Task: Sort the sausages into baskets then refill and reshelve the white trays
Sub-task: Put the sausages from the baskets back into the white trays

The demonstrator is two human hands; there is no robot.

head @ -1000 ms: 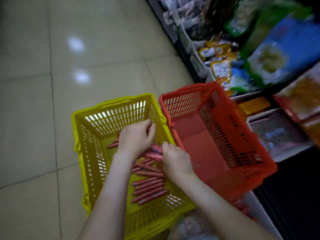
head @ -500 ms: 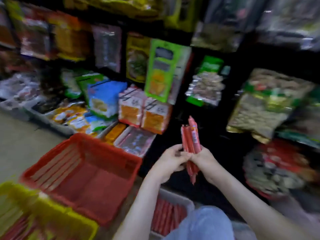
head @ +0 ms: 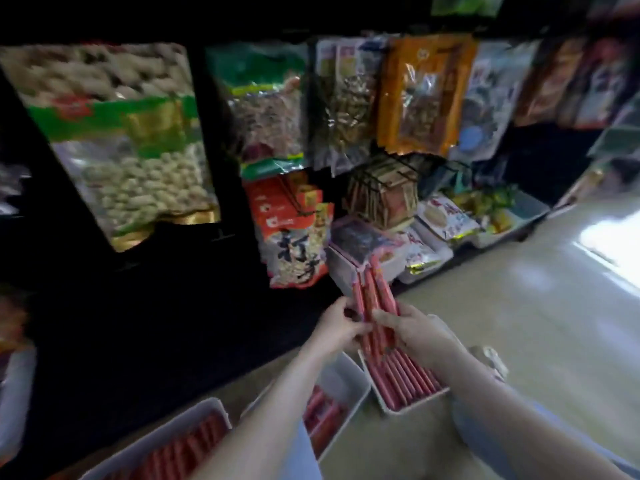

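A bundle of several red sausages stands almost upright between my hands, in front of the shelf. My left hand grips its lower left side and my right hand grips it from the right. Below them on the floor sit three white trays: a right tray packed with red sausages, a middle tray with a few sausages, partly hidden by my left forearm, and a left tray holding a row of sausages. The baskets are out of view.
Dark shelving fills the left and centre, hung with snack bags such as a large peanut bag and a red packet. White bins of goods line the shelf foot. Pale tiled floor lies to the right.
My hands lifted a bundle of sausages out of the yellow basket, and my view swung right along the shelf. The baskets left the view and the white trays came in below my hands.
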